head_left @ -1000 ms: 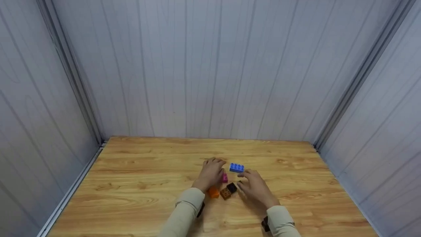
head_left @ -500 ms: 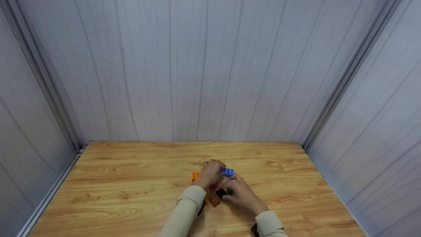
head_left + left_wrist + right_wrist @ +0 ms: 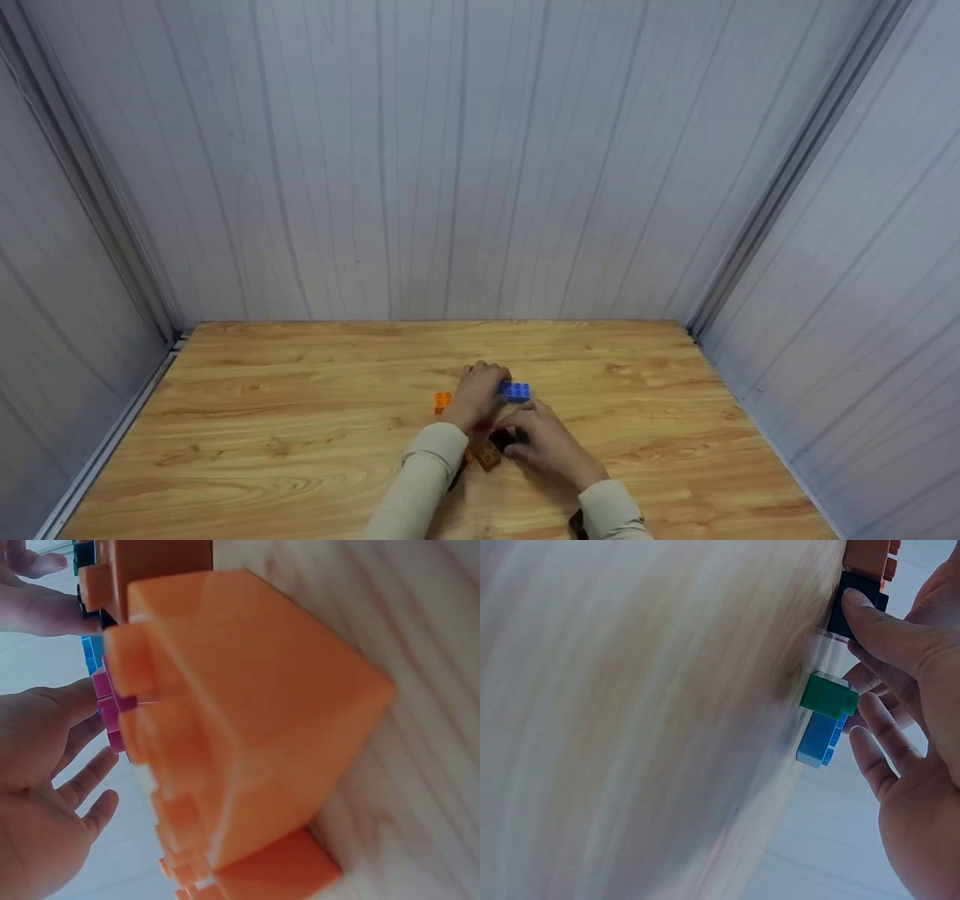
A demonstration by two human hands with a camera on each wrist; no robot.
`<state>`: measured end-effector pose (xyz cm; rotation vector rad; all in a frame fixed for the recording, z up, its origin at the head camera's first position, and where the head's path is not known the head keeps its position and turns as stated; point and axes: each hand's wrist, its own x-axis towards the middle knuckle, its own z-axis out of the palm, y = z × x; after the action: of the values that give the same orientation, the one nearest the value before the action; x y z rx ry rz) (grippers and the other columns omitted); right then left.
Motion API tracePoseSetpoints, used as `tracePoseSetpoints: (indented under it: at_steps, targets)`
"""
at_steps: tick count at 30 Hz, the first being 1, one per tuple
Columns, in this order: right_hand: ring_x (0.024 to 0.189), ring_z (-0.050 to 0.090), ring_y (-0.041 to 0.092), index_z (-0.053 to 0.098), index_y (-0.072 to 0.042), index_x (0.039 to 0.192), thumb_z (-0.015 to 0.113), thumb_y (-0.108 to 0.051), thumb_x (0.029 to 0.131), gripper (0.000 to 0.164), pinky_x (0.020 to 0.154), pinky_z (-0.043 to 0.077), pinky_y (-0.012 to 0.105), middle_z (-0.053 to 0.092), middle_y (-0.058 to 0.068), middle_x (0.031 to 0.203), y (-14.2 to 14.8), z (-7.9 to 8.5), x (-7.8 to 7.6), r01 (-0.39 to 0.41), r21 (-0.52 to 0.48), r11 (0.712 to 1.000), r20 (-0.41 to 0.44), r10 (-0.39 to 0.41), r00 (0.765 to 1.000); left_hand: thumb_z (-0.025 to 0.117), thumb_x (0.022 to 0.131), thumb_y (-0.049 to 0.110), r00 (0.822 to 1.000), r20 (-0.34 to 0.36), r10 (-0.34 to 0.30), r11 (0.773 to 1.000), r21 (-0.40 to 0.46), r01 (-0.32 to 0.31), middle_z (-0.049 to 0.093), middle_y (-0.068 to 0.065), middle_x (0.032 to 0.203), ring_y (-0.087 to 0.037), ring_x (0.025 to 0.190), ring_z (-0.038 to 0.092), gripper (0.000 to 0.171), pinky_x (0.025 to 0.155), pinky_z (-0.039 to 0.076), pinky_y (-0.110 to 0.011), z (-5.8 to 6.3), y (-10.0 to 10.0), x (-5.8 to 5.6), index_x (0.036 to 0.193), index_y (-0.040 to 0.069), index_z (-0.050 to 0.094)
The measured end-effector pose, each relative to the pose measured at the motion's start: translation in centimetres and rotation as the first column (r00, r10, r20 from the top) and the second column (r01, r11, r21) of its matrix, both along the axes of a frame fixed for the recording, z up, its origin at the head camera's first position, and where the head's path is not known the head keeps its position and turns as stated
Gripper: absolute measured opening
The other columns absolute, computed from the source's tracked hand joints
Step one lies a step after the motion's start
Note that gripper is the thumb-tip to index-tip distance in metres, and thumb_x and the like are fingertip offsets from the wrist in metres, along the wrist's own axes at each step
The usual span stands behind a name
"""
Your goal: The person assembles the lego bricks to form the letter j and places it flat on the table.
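Observation:
My right hand (image 3: 553,444) pinches a black building brick (image 3: 837,618) between thumb and index finger, low over the table. Against the black brick is a brown brick (image 3: 487,456). My left hand (image 3: 478,396) arches over the bricks with loosely bent fingers, its fingertips at the left end of a blue brick (image 3: 517,391). In the left wrist view, its thumb lies against a magenta brick (image 3: 110,712), mostly covered in the head view. A green brick (image 3: 827,695) stands beside the blue one, under the right hand's other fingers.
An orange brick (image 3: 443,403) lies left of the left hand. A large sloped orange brick (image 3: 255,682) sits near the left wrist. Another dark piece (image 3: 577,523) shows beside the right cuff. Panel walls (image 3: 420,165) enclose the wooden table (image 3: 300,420).
The right hand has moved left onto the black brick, closer to the left hand. The left hand now overlaps the blue brick's left end. The head view has shifted.

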<state>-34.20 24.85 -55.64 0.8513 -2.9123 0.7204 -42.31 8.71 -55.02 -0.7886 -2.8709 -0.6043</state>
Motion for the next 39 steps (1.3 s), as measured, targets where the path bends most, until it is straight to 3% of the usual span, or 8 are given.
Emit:
tracePoseSetpoints:
  at_steps: [2,8,14,18,22,25,33,39]
  targets:
    - [0.109,0.056,0.013,0.073,-0.022,0.122,0.078,-0.023,0.091,0.032,0.11,0.041,0.052,0.073,-0.01,0.116,-0.3,0.2,0.1,0.007,0.004,1.0,-0.009,-0.007,1.0,0.069,0.097,0.012,1.0,0.0,0.005,1.0,0.004,-0.005,0.071,-0.008,0.122,-0.03,0.118,0.062,0.027,0.107,0.044,-0.052,0.3,-0.4,0.2,0.124,0.011,0.071]
    - [0.108,0.058,0.013,0.073,-0.021,0.122,0.076,-0.023,0.092,0.031,0.109,0.042,0.052,0.074,-0.009,0.116,-0.4,0.6,0.4,-0.001,-0.005,1.0,-0.056,0.0,0.998,0.06,0.1,0.002,0.999,0.035,-0.017,0.995,0.096,0.013,0.066,-0.012,0.128,-0.03,0.12,0.062,0.032,0.106,0.049,-0.047,1.2,-1.7,0.9,0.131,0.004,0.066]
    - [0.106,0.056,0.014,0.073,-0.019,0.124,0.077,-0.022,0.091,0.033,0.095,0.047,0.041,0.073,-0.008,0.116,0.1,1.2,0.9,0.021,-0.028,0.999,-0.067,-0.023,0.997,0.059,0.101,0.004,0.996,0.069,-0.06,0.981,0.189,0.046,0.062,-0.013,0.127,-0.027,0.118,0.06,0.031,0.102,0.052,-0.044,2.0,-3.5,2.0,0.131,0.002,0.063]
    - [0.107,0.057,0.014,0.073,-0.019,0.125,0.077,-0.022,0.091,0.034,0.094,0.049,0.041,0.073,-0.007,0.118,0.3,1.4,1.3,0.047,-0.016,0.999,-0.062,-0.048,0.997,0.06,0.101,0.006,0.994,0.073,-0.086,0.968,0.243,0.066,0.06,-0.014,0.126,-0.027,0.116,0.058,0.031,0.101,0.052,-0.045,2.1,-5.0,3.0,0.132,0.0,0.062]
    - [0.111,0.06,0.019,0.071,-0.014,0.127,0.075,-0.02,0.092,0.035,0.105,0.046,0.051,0.073,-0.003,0.121,0.5,1.4,1.8,0.028,-0.006,1.0,-0.081,-0.029,0.996,0.058,0.103,0.009,0.991,0.098,-0.09,0.967,0.246,0.064,0.058,-0.014,0.128,-0.028,0.116,0.057,0.03,0.102,0.05,-0.047,2.1,-6.6,4.4,0.132,0.002,0.06]
    - [0.112,0.061,0.025,0.069,-0.01,0.129,0.073,-0.017,0.094,0.036,0.106,0.047,0.053,0.071,0.002,0.119,0.6,1.6,2.1,0.003,-0.015,1.0,-0.087,-0.004,0.996,0.057,0.104,0.01,0.989,0.117,-0.096,0.968,0.241,0.065,0.057,-0.014,0.129,-0.028,0.117,0.055,0.03,0.103,0.049,-0.047,2.1,-7.7,5.6,0.132,0.002,0.059]
    - [0.104,0.062,0.031,0.064,-0.007,0.131,0.069,-0.011,0.097,0.035,0.087,0.055,0.047,0.063,0.009,0.115,0.3,2.9,2.3,-0.015,-0.08,0.997,-0.038,0.012,0.999,0.062,0.101,0.008,0.984,0.045,-0.173,0.968,0.195,0.161,0.059,-0.015,0.122,-0.028,0.11,0.059,0.027,0.098,0.051,-0.045,2.6,-10.4,8.9,0.127,-0.001,0.059]
    - [0.106,0.064,0.027,0.063,-0.008,0.132,0.068,-0.016,0.098,0.035,0.086,0.057,0.045,0.063,0.008,0.118,-0.1,3.2,2.7,-0.019,-0.098,0.995,0.0,0.019,1.0,0.067,0.099,0.014,0.974,0.076,-0.216,0.967,0.152,0.202,0.062,-0.01,0.119,-0.022,0.108,0.061,0.027,0.093,0.053,-0.035,2.1,-10.9,11.1,0.123,0.002,0.063]
